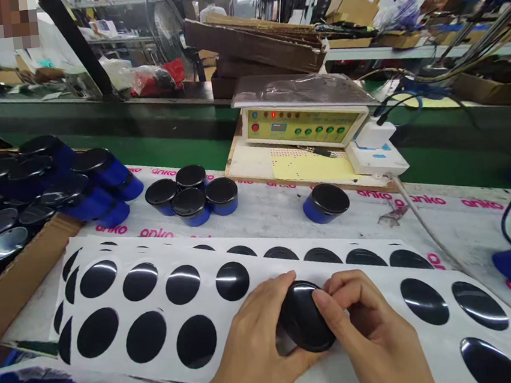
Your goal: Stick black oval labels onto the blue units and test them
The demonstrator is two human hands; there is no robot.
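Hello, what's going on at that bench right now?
Left hand, right hand both gripping glossy black disc. Disc over white sheet of black round stickers. Four blue-based black pieces farther up the bench.

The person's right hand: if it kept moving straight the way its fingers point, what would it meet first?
The glossy black round cap its fingers already touch; the left hand grips that cap's far side.

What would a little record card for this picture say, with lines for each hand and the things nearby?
Left hand: holding a glossy black round piece
Right hand: pinching its other side
Below hands: white sheet of glossy black circles
Nearby: four black-topped blue cups, one tilted black-topped blue cup
Behind: control box with lights and buttons
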